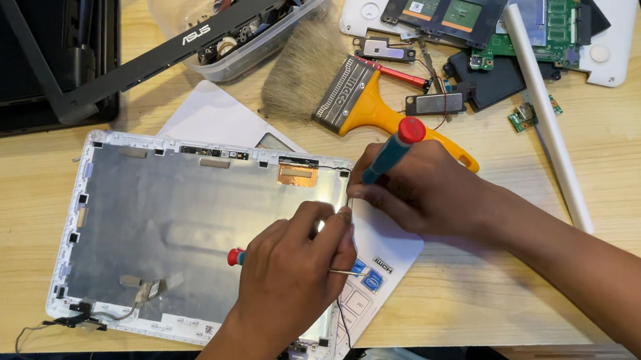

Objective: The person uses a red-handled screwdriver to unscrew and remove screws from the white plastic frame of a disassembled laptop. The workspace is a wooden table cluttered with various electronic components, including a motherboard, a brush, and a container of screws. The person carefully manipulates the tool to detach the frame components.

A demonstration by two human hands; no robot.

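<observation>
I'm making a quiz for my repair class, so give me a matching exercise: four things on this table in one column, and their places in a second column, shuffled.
Things:
1. paintbrush
2. teal screwdriver
3. white rod
4. clear plastic tub

Places:
A. in the right hand
B. under the black bezel strip, at the table's far side
C. lying just beyond the white laptop lid, yellow handle toward the right
D. running lengthwise beside the green circuit board

Pairs: 1-C, 2-A, 3-D, 4-B
</observation>
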